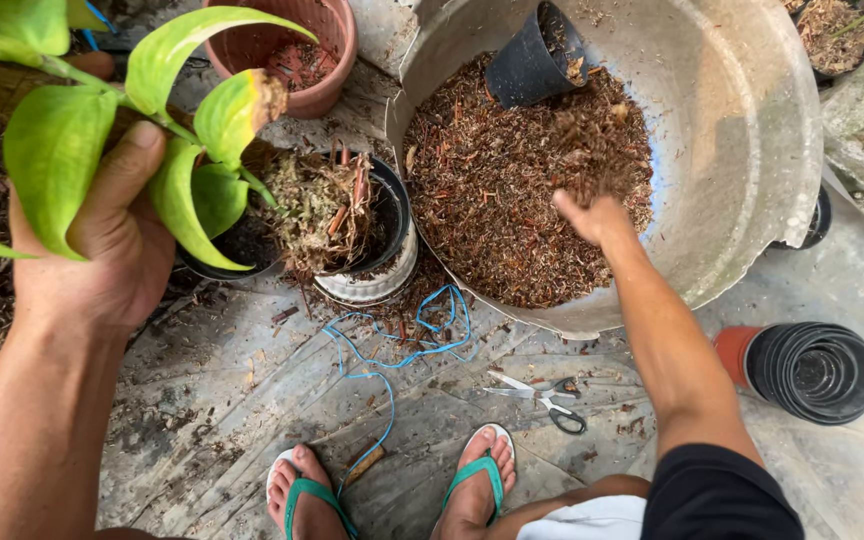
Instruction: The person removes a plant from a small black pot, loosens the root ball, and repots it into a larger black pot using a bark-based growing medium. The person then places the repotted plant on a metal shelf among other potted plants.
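My left hand (102,240) holds a green leafy plant (102,110) by its stem, its tangled roots (322,205) hanging over a black pot (397,230). My right hand (592,215) reaches into a big grey metal basin (752,150) filled with reddish-brown chopped bark (492,190). The hand is blurred, with bark falling around the fingers. A small black pot (532,60) lies tilted inside the basin at its far side.
A terracotta pot (297,50) stands behind the plant. Scissors (542,392) and a blue string (392,350) lie on the grey ground near my sandalled feet (392,490). A stack of black pots (812,370) lies on its side at the right.
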